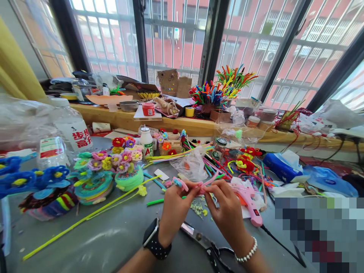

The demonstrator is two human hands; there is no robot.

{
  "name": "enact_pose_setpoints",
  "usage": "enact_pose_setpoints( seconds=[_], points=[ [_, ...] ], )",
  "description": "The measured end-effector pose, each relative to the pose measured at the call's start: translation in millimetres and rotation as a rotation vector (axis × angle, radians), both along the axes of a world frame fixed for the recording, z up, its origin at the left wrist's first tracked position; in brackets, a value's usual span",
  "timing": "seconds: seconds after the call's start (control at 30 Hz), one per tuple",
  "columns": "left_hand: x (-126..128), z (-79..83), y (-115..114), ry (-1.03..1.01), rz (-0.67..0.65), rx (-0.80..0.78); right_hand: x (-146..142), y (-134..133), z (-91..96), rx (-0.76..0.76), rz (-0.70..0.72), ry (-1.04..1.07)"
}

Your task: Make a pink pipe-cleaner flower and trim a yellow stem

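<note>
Both my hands meet over the middle of the table with a pink pipe cleaner (211, 178) between them. My left hand (179, 201), a watch on its wrist, pinches the looped pink end. Facing it, my right hand (224, 203), with a beaded bracelet, pinches the same piece close by; a free pink end rises to the upper right. Fingers hide part of the twisted spot. Below the hands lie black-handled scissors (199, 238). To the right of my right hand rests a pink glue gun (250, 204). A green pipe cleaner (156, 202) lies beside my left hand.
Pots of pipe-cleaner flowers (93, 185) stand at the left, near a long yellow stem (85, 218). A plastic bag (190, 165) and loose pipe cleaners lie beyond my hands. A blue tissue pack (280, 167) is at the right. The wooden sill (113, 118) holds bowls and tubs.
</note>
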State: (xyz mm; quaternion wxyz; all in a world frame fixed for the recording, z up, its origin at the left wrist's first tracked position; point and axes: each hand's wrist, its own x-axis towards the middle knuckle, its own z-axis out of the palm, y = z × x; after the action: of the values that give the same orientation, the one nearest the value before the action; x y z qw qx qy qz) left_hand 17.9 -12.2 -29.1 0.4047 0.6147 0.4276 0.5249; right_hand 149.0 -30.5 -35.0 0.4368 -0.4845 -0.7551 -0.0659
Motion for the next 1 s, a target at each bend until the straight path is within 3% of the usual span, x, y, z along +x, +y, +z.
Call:
enact_pose_setpoints(
  seconds=[0.1, 0.27, 0.4, 0.5, 0.57, 0.67, 0.73, 0.8, 0.9, 1.0],
  points=[
    [0.1, -2.1, -1.5, 0.258, 0.163, 0.237, -4.8, -1.3, 0.4, -0.001, -0.039, 0.018],
    [0.4, -9.4, -2.6, 0.458, 0.256, 0.614, -13.4, -2.9, 3.3, -0.324, -0.018, 0.373],
    [-0.9, -15.0, -4.6, 0.528, 0.252, 0.709, -15.6, -0.9, 3.7, -0.601, 0.107, 0.818],
    [-2.1, -15.1, -7.5, 0.567, 0.201, 0.801, -13.5, 2.0, 3.8, -0.925, 0.225, 1.217],
    [-2.1, -13.3, -8.8, 0.576, 0.158, 0.859, -11.8, 2.6, 4.4, -1.109, 0.272, 1.373],
    [-1.2, -8.9, -7.6, 0.516, 0.139, 0.792, -9.3, -0.3, 7.6, -1.212, 0.371, 1.492],
    [-1.2, -5.0, -4.2, 0.409, 0.152, 0.604, -6.2, -3.9, 12.0, -1.175, 0.431, 1.455],
    [-2.4, -0.7, 0.5, 0.229, 0.122, 0.331, -1.2, -7.2, 17.7, -1.043, 0.395, 1.241],
    [-5.2, 5.7, 5.9, -0.073, -0.031, -0.061, 8.0, -9.6, 24.9, -0.637, 0.185, 0.754],
    [-6.5, 10.1, 6.8, -0.168, -0.108, -0.222, 13.4, -8.8, 25.8, -0.269, 0.071, 0.317]
  ],
)
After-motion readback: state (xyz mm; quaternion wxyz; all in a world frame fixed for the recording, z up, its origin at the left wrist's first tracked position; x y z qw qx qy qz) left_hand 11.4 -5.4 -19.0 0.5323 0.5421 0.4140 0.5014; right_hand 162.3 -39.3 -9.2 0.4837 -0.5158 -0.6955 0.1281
